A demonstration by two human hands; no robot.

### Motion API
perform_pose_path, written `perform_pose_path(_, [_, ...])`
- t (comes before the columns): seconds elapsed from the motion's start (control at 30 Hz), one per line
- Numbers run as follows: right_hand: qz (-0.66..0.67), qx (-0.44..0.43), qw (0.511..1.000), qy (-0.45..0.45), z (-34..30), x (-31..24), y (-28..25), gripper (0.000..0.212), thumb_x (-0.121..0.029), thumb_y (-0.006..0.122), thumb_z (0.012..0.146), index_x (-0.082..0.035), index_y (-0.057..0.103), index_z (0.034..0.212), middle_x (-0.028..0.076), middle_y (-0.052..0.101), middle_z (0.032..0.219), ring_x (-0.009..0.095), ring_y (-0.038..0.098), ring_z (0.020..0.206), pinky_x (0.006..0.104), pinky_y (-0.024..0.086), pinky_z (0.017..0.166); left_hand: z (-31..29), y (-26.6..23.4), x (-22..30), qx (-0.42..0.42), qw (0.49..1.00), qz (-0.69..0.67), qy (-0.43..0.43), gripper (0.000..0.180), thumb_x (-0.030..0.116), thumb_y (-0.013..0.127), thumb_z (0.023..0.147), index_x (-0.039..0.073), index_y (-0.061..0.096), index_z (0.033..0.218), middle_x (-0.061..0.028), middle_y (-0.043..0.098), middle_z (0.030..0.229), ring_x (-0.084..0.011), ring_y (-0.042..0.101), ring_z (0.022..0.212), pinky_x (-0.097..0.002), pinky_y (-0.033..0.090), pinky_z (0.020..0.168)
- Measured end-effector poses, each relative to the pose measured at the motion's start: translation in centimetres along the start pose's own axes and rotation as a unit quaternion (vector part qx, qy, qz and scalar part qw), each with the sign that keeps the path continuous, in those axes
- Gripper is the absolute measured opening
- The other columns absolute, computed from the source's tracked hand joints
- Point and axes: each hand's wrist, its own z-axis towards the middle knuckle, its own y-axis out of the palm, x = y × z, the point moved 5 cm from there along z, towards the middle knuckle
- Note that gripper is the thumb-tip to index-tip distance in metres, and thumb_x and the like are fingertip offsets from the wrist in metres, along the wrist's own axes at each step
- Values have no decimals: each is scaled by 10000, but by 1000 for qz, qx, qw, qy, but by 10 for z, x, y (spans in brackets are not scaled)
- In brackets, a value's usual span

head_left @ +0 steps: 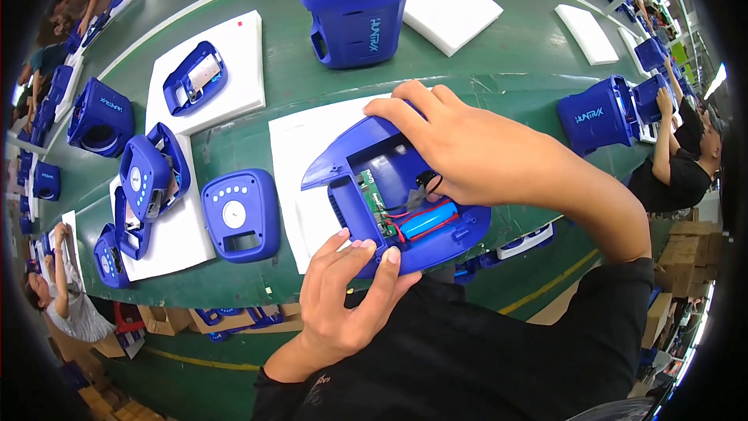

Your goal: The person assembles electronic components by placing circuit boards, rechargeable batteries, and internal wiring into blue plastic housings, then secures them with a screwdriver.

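Observation:
A blue plastic housing (pixel 467 224) lies open side up in front of me, tilted above a white foam sheet. Inside it sit a green circuit board (pixel 375 201), a light-blue cylindrical battery (pixel 428 221) and red and black wires. My right hand (pixel 456 144) is closed over the far edge of the housing, fingers on the rim and thumb reaching inside beside a black cable end (pixel 427 180). At the near edge, my left hand (pixel 351 296) grips the rim, its fingertips close to the board. The right palm hides part of the housing.
A tall blue casing (pixel 354 23) stands across the green bench (pixel 499 101). Left of the housing lie a blue cover with round buttons (pixel 241 216) and stacked blue covers (pixel 144 175). White foam pads (pixel 448 4) lie beyond. A co-worker (pixel 682 164) handles blue casings at right.

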Motion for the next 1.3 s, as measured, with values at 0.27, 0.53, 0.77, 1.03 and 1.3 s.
perform_pose_path(0.27, [-15, 48, 999, -18, -3, -7, 1, 1050, 29, 924, 742, -19, 392, 1646, 276, 538, 1500, 534, 647, 1257, 574, 637, 1017, -2, -1, -2, 7, 1000, -12, -6, 528, 202, 1046, 782, 19, 820, 1223, -184, 679, 1181, -355, 745, 1015, -540, 684, 915])
perform_pose_path(0.53, [100, 21, 994, -49, -7, 8, -11, 1097, -29, 883, 833, -80, 286, 1752, 263, 454, 1657, 496, 541, 1474, 528, 513, 1212, -8, -6, -3, 12, 1000, -1, -24, 577, 235, 1065, 721, 48, 833, 1215, -161, 686, 1195, -407, 746, 1058, -477, 655, 852])
perform_pose_path(0.77, [309, 31, 950, -24, -42, 20, 10, 1027, -38, 730, 953, -22, 167, 1811, 286, 377, 1780, 376, 425, 1638, 452, 335, 1346, -11, -29, -57, 57, 969, -200, -134, 440, 151, 907, 929, 24, 688, 1290, -152, 725, 1142, -324, 713, 1051, -444, 585, 942])
perform_pose_path(1.03, [306, 171, 936, 39, -37, 17, 31, 944, -13, 587, 919, -84, 257, 1800, 333, 601, 1583, 495, 633, 1426, 487, 462, 1234, 43, 16, -93, 2, 865, -341, -369, 916, 187, 938, 892, 66, 382, 1610, -181, 512, 1562, -352, 541, 1489, -524, 501, 1200])
perform_pose_path(1.3, [379, 164, 910, 45, -32, 12, 35, 900, 6, 548, 923, -66, 303, 1786, 331, 648, 1528, 497, 667, 1382, 495, 496, 1190, 37, 14, -100, 19, 851, -400, -341, 672, -18, 816, 871, 16, 535, 1481, -139, 528, 1450, -245, 624, 1331, -416, 632, 1077])
